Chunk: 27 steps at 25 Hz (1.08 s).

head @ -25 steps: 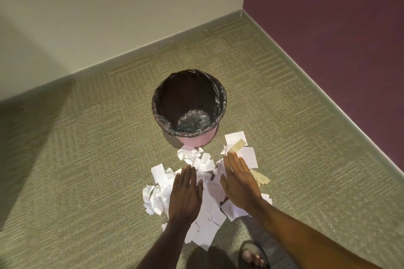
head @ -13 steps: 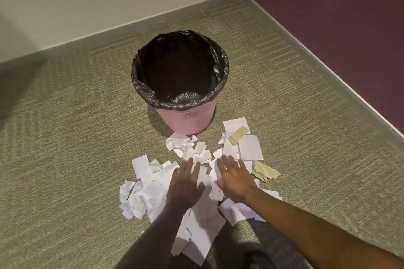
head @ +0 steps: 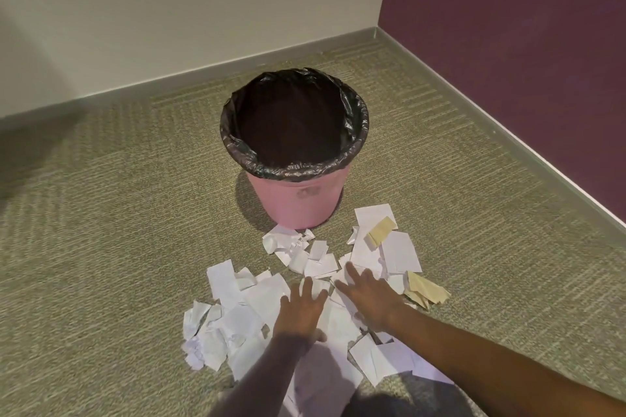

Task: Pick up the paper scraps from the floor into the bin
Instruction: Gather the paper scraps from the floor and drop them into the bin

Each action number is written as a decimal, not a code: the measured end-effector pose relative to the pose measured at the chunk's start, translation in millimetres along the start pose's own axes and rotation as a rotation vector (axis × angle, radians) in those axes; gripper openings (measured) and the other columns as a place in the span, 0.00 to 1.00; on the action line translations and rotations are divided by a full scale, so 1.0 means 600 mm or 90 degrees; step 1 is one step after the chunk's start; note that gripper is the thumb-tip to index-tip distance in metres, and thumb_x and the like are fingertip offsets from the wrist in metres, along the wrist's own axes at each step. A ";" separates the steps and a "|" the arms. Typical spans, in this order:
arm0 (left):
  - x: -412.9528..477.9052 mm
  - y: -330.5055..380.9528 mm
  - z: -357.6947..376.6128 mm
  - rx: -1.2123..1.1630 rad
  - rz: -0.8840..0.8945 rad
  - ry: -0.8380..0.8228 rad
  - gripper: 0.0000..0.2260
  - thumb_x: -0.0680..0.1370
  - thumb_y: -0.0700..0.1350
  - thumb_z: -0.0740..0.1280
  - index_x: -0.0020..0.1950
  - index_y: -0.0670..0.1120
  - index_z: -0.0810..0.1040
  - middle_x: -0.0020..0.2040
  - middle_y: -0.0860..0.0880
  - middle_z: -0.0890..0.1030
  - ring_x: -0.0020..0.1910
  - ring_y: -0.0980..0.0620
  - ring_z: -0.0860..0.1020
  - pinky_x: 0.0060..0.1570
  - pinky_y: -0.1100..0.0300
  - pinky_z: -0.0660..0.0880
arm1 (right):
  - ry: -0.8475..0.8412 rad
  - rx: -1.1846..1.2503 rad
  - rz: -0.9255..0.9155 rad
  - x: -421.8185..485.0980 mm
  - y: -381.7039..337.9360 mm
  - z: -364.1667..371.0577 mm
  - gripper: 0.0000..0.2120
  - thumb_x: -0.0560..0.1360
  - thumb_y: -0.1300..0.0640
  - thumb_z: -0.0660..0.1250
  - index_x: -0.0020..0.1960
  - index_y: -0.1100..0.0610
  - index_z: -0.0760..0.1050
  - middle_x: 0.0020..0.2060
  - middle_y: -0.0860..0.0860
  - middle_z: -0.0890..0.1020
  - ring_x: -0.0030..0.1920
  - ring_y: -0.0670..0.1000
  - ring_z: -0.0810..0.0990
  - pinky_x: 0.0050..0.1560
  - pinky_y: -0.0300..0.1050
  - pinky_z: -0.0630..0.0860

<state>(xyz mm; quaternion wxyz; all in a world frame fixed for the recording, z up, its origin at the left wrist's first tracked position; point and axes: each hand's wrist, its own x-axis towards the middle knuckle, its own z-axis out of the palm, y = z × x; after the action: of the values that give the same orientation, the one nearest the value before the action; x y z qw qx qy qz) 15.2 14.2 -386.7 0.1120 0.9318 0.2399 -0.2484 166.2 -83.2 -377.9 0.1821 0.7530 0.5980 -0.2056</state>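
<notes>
I look down at a carpeted floor [head: 118, 247] in a room corner. A pink bin [head: 298, 203] with a black liner [head: 355, 118] stands at the centre of the frame, and its dark inside shows no paper. Just below it, white paper scraps [head: 233, 284] and a few tan pieces [head: 381, 230] lie spread across the lower middle. My left hand [head: 299, 310] and right hand [head: 371, 301] rest side by side on the pile, fingers spread flat. Neither grip has closed on anything. I judge the task barely begun, since every visible scrap is on the floor. Compared with half a second ago, both hands remain on the same patch, the right one is now blurred, and the bin sits lower in the frame.
</notes>
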 end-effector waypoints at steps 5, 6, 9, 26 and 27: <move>0.016 0.000 -0.012 -0.059 -0.009 0.012 0.32 0.72 0.46 0.74 0.71 0.50 0.62 0.71 0.42 0.59 0.68 0.39 0.62 0.57 0.47 0.72 | -0.009 -0.030 -0.011 0.007 -0.018 0.002 0.35 0.70 0.70 0.68 0.73 0.59 0.60 0.73 0.64 0.58 0.63 0.71 0.70 0.47 0.58 0.78; 0.021 -0.001 -0.017 -0.063 -0.006 0.023 0.30 0.72 0.43 0.73 0.70 0.49 0.64 0.69 0.42 0.61 0.66 0.40 0.64 0.55 0.48 0.73 | -0.001 -0.027 -0.007 0.004 -0.021 -0.005 0.33 0.71 0.72 0.67 0.73 0.60 0.62 0.72 0.65 0.61 0.62 0.71 0.72 0.47 0.58 0.78; 0.035 -0.010 -0.030 -0.069 0.022 0.033 0.20 0.73 0.34 0.67 0.63 0.45 0.72 0.63 0.41 0.70 0.64 0.41 0.70 0.56 0.50 0.75 | 0.015 -0.062 -0.042 -0.004 -0.023 -0.032 0.20 0.72 0.72 0.64 0.63 0.64 0.72 0.61 0.64 0.73 0.54 0.64 0.80 0.47 0.54 0.76; 0.003 -0.023 0.000 0.016 0.116 -0.065 0.36 0.69 0.53 0.75 0.72 0.48 0.61 0.66 0.43 0.67 0.63 0.41 0.70 0.56 0.47 0.71 | -0.032 -0.087 0.005 0.000 -0.017 -0.013 0.36 0.72 0.66 0.69 0.75 0.58 0.56 0.72 0.68 0.59 0.61 0.69 0.73 0.49 0.57 0.77; -0.001 -0.018 0.008 0.013 0.110 -0.043 0.31 0.72 0.47 0.73 0.71 0.47 0.63 0.65 0.43 0.68 0.61 0.41 0.71 0.54 0.48 0.72 | -0.009 -0.084 -0.002 -0.003 -0.017 -0.018 0.29 0.73 0.69 0.66 0.72 0.61 0.62 0.69 0.67 0.65 0.58 0.67 0.76 0.48 0.56 0.76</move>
<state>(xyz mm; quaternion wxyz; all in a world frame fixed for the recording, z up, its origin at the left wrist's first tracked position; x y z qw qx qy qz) 7.5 21.7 -391.8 0.1314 0.9410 0.1524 -0.2719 157.0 -77.0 -368.3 0.2351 0.7372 0.6098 -0.1713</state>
